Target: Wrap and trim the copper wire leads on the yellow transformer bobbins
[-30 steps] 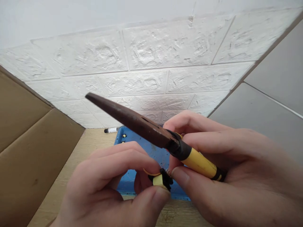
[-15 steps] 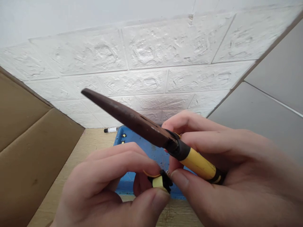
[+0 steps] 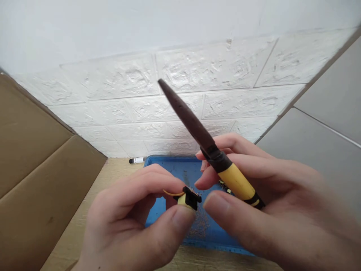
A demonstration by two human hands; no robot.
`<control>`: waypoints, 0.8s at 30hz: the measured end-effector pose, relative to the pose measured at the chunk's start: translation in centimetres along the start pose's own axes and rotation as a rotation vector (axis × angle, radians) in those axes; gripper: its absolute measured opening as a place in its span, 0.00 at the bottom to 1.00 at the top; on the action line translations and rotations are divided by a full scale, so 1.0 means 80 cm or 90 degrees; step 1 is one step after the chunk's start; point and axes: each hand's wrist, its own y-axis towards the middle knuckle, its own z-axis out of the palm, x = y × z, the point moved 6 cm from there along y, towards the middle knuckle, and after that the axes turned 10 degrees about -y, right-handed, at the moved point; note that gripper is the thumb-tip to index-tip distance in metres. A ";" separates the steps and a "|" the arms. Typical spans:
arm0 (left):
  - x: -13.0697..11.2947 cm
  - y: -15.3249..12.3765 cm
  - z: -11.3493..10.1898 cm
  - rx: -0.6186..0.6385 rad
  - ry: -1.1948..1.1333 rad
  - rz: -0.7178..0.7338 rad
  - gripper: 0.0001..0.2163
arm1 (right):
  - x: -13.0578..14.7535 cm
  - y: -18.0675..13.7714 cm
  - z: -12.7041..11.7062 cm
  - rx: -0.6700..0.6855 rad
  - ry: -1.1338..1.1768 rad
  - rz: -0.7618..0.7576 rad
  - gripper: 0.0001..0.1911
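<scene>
My left hand point(image 3: 135, 218) pinches a small transformer point(image 3: 189, 199) between thumb and fingers. It has a black bobbin, pale yellow tape round its middle and thin metal pins along one edge; a yellow-orange wire point(image 3: 172, 194) curves off to its left. My right hand point(image 3: 254, 195) holds long-nosed pliers point(image 3: 213, 150) with brown, rusty-looking jaws and a yellow and black handle. The jaws point up and to the left, away from the transformer. My right thumb and fingertips are apart, just right of the transformer's pins, with nothing visible between them.
Below my hands a blue tray point(image 3: 162, 162) lies on the wooden table point(image 3: 97, 188), with wire scraps point(image 3: 200, 226) and small black-and-yellow parts in it. A black-capped marker point(image 3: 137, 160) lies behind its left corner. Cardboard point(image 3: 36, 158) stands at left, a white brick-pattern wall point(image 3: 126, 82) behind.
My right thumb and fingertips have moved back from the transformer's pins and spread apart. The pliers have swung to point more upward. My left hand has raised and turned the transformer slightly.
</scene>
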 end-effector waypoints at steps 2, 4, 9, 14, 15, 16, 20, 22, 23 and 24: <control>0.002 -0.002 -0.005 -0.020 -0.029 -0.033 0.07 | 0.005 0.006 0.002 -0.012 0.006 -0.018 0.06; 0.006 -0.006 -0.007 -0.029 -0.054 -0.062 0.10 | 0.010 0.012 0.004 -0.024 0.010 -0.035 0.06; 0.011 -0.008 -0.007 -0.052 -0.110 -0.043 0.11 | 0.020 0.014 0.002 -0.052 0.007 -0.057 0.05; 0.014 -0.007 -0.007 -0.059 -0.129 -0.025 0.08 | 0.022 0.004 0.001 -0.055 0.019 -0.051 0.04; 0.014 -0.007 -0.007 -0.062 -0.131 -0.023 0.08 | 0.021 0.003 0.003 -0.044 0.032 -0.054 0.03; 0.015 -0.008 -0.007 -0.062 -0.130 -0.028 0.07 | 0.020 0.002 0.004 -0.028 0.045 -0.061 0.04; 0.017 -0.007 -0.004 -0.047 -0.122 -0.059 0.10 | 0.019 0.003 0.007 0.037 0.066 -0.079 0.12; 0.016 -0.006 -0.002 -0.041 -0.123 -0.063 0.12 | 0.019 0.002 0.007 0.053 0.062 -0.078 0.12; 0.016 -0.006 -0.001 -0.039 -0.122 -0.067 0.13 | 0.022 0.001 0.006 0.048 0.069 -0.098 0.12; 0.017 -0.006 0.000 -0.039 -0.119 -0.071 0.13 | 0.024 0.000 0.007 0.052 0.064 -0.109 0.12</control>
